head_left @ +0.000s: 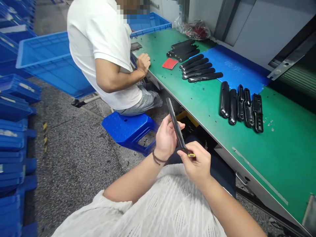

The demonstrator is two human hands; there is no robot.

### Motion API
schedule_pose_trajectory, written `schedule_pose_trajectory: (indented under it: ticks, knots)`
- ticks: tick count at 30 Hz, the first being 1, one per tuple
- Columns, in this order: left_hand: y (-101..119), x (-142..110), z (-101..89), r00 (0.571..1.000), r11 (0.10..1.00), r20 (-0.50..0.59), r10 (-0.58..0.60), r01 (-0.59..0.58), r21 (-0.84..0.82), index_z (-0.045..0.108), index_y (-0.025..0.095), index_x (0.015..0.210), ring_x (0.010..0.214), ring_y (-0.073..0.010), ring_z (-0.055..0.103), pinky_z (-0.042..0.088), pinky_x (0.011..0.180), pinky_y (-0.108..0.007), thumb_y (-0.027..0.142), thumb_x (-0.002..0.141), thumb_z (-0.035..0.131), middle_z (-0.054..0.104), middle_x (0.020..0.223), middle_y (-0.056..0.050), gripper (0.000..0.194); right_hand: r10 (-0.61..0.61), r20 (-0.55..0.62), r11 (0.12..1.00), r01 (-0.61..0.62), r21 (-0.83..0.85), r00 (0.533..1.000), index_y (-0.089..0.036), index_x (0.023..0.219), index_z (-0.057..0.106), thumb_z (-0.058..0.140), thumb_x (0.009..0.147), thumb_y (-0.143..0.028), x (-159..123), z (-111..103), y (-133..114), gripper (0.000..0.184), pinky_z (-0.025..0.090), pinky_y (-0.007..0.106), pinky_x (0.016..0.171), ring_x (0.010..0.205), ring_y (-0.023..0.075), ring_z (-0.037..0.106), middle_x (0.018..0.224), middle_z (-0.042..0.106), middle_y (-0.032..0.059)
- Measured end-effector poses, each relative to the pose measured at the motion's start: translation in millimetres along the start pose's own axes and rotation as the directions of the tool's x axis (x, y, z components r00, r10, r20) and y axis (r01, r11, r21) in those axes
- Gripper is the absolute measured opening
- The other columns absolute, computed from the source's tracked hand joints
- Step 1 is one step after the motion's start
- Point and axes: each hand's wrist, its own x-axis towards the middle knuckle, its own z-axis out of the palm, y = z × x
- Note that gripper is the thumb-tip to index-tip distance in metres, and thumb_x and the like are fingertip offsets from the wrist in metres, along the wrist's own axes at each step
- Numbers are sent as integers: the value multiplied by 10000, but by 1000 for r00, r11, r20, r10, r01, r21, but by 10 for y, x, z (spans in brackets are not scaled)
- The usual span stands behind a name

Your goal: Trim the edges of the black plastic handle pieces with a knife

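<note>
A long, narrow black plastic casing piece (175,123) is held slantwise above my lap, its far end pointing up and away. My left hand (166,136) is closed around its middle, palm up, with a dark cord on the wrist. At the near end of the piece, my right hand (197,161) pinches a small yellow object (191,155) between thumb and fingers. Most of that object is hidden in the grip, so its kind does not show. The right fingertips are at or against the casing's near end.
A green-topped bench (247,154) runs along my right. On it lie several black casing pieces (224,98), a blue sheet (227,65) and a red square (170,63). A co-worker (98,39) sits ahead near a blue stool (128,126). Blue crates (12,138) line the left.
</note>
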Motion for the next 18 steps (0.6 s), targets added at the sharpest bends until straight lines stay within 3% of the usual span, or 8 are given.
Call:
schedule_pose_trajectory:
  ticks: [3,5,8,11,12,14,16,18]
  knots:
    - [-111,195,-396,979,707,187,82,-190,682,650,175,1295,1171,-284,668,507,1066,-458,404,1012,517,698,1189,-154,388,9,-61,1000,-8,8,998,-193,952,708,683,956,-248,-22,-80,7,61,476,278,594,673,132,574,768,628,10]
    - [-109,285,-667,976,581,210,51,-200,789,720,139,1142,1237,-349,629,430,1148,-529,239,906,635,676,1201,-182,270,10,-73,1000,-8,15,997,-187,994,721,681,959,-230,-31,-133,7,69,472,275,592,671,128,572,774,632,12]
    - [48,226,-919,947,449,318,-50,-263,854,712,162,1225,1272,-358,616,438,1149,-527,103,804,647,625,1330,-174,430,25,-80,1000,-24,14,996,-186,994,724,683,961,-234,-35,-194,19,71,467,276,580,662,128,569,764,630,10]
    - [348,-20,-900,783,266,599,-169,-549,792,674,244,1302,1213,-291,658,531,1044,-434,134,835,656,632,1377,-105,480,-19,-75,1000,17,-25,997,-192,949,703,702,950,-232,-27,-244,44,40,482,277,584,664,130,582,772,643,14]
    - [449,-104,-841,749,232,655,-101,-623,747,683,253,1262,1108,-256,693,556,972,-404,151,884,623,687,1262,-84,395,-66,-69,997,62,-50,995,-192,949,693,705,946,-215,-24,-258,48,25,493,277,598,678,132,593,784,653,19]
    - [598,-221,-681,664,158,698,269,-745,648,695,236,1161,976,-237,702,559,885,-396,185,940,573,726,1058,-74,257,-186,-37,977,180,-118,982,-193,988,678,707,936,-175,-21,-280,35,62,513,279,638,722,140,621,814,673,29]
    - [643,-246,-517,456,51,713,533,-858,510,680,218,1195,1068,-287,690,540,934,-471,285,981,531,724,1114,-120,269,-290,27,938,290,-189,956,-189,1039,664,704,930,-149,-29,-287,-9,122,515,282,658,744,146,631,831,683,38]
    - [592,-195,-400,304,-11,740,600,-922,387,658,218,1271,1205,-338,655,487,1030,-569,417,1033,419,706,1241,-159,392,-364,112,895,380,-233,925,-176,1073,653,699,936,-158,-49,-279,-71,146,500,284,641,721,143,620,840,690,46]
